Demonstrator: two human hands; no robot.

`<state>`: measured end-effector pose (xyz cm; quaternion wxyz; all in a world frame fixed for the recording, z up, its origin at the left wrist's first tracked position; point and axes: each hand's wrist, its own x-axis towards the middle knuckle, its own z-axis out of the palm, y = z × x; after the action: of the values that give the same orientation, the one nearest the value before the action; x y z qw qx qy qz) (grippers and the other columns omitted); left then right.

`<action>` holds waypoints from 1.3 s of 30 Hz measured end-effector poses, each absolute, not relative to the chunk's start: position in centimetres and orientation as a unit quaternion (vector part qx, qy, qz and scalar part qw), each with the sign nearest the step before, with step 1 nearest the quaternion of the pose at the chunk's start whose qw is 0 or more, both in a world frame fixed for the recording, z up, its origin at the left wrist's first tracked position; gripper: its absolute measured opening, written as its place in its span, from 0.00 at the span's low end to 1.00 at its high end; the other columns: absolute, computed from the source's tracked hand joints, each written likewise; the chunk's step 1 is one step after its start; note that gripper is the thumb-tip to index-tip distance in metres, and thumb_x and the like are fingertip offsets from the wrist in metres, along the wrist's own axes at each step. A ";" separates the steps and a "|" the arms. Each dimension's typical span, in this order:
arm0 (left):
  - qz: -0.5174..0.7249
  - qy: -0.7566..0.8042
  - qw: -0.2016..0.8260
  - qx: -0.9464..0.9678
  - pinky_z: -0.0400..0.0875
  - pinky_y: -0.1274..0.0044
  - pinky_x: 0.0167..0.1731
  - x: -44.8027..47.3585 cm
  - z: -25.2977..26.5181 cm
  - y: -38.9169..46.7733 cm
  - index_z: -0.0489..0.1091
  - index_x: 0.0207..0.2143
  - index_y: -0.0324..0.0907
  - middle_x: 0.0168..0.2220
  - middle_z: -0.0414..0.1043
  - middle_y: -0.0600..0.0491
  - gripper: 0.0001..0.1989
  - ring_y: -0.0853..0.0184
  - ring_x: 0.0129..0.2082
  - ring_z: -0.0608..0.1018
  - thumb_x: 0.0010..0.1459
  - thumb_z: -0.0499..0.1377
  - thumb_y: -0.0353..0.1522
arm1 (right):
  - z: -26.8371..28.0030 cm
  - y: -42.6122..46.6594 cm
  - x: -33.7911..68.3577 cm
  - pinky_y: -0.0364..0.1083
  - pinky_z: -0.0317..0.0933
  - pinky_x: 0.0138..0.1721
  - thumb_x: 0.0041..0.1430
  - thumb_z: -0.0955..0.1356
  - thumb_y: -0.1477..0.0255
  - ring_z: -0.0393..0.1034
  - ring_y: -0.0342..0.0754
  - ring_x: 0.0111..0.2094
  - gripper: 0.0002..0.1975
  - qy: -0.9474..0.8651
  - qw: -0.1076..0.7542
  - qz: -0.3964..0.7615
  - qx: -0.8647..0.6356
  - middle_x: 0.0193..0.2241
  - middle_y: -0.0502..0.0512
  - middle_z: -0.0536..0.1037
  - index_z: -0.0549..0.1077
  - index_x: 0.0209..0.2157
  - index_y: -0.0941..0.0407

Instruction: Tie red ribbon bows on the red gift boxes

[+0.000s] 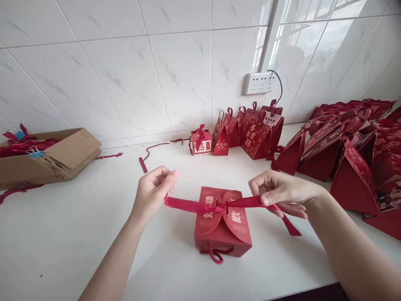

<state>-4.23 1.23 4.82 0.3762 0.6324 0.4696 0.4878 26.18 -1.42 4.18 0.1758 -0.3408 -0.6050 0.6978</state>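
Note:
A red gift box (223, 234) with pale Chinese lettering and rounded, overlapping top flaps sits on the white table. Through slots in its flaps runs a red ribbon (191, 205), knotted at the middle. Left of the box, my left hand (154, 190) is closed on one ribbon end, which leaves its fingers at the bottom. On the other side, my right hand (278, 193) pinches the other half between thumb and fingers, its tail hanging below. Between the hands the ribbon is stretched nearly straight. A twisted cord loop (215, 254) hangs from the box's near side.
Many red triangular boxes (354, 175) crowd the right side. More stand along the tiled wall, beside a small tied box (202, 142). A cardboard carton (67, 154) with red ribbons is at the left. Loose ribbon (143, 164) lies behind my left hand. A power strip (259, 83) is on the wall.

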 end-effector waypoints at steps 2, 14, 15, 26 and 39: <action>0.521 0.442 0.441 0.582 0.61 0.82 0.19 -4.1 5.0 1.2 0.57 0.18 0.41 0.12 0.53 0.62 0.19 0.77 0.14 0.60 0.54 0.59 0.39 | 3.6 -1.3 26.1 0.34 0.36 0.03 0.51 0.71 0.63 0.50 0.34 0.03 0.17 -0.580 0.230 0.722 -0.297 0.09 0.44 0.69 0.63 0.21 0.57; 0.372 0.227 0.748 0.500 0.54 0.88 0.08 -6.2 5.3 1.4 0.67 0.27 0.41 0.07 0.55 0.66 0.15 0.83 0.03 0.48 0.49 0.64 0.43 | 3.4 -0.7 25.2 0.35 0.32 0.09 0.51 0.72 0.62 0.41 0.31 0.08 0.21 -0.506 0.431 0.706 -0.244 0.09 0.40 0.56 0.59 0.17 0.57; 0.308 0.200 0.773 0.517 0.53 0.88 0.06 -6.4 5.3 1.1 0.68 0.29 0.41 0.07 0.57 0.65 0.16 0.82 0.03 0.49 0.50 0.63 0.44 | 3.4 -0.6 25.0 0.35 0.35 0.10 0.50 0.72 0.62 0.44 0.31 0.10 0.21 -0.503 0.444 0.692 -0.266 0.12 0.41 0.57 0.61 0.17 0.58; -0.220 0.392 0.591 0.669 0.58 0.85 0.07 -2.7 5.4 -0.4 0.68 0.33 0.41 0.09 0.62 0.62 0.18 0.75 0.06 0.61 0.43 0.66 0.42 | 3.2 0.1 23.7 0.45 0.63 0.35 0.50 0.71 0.58 0.72 0.44 0.28 0.18 -0.544 0.374 0.618 -0.427 0.29 0.56 0.77 0.68 0.25 0.59; 0.206 0.415 0.488 0.740 0.69 0.76 0.33 -6.8 5.6 2.3 0.72 0.19 0.42 0.38 0.72 0.46 0.13 0.59 0.40 0.73 0.51 0.59 0.39 | 3.6 -0.3 26.4 0.37 0.48 0.11 0.52 0.71 0.63 0.56 0.36 0.08 0.15 -0.591 0.294 0.653 -0.372 0.08 0.42 0.65 0.65 0.24 0.57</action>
<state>-6.82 2.32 5.62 0.4877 0.7403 0.4146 0.2056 26.37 -0.28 3.64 0.2945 -0.3721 -0.5908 0.6526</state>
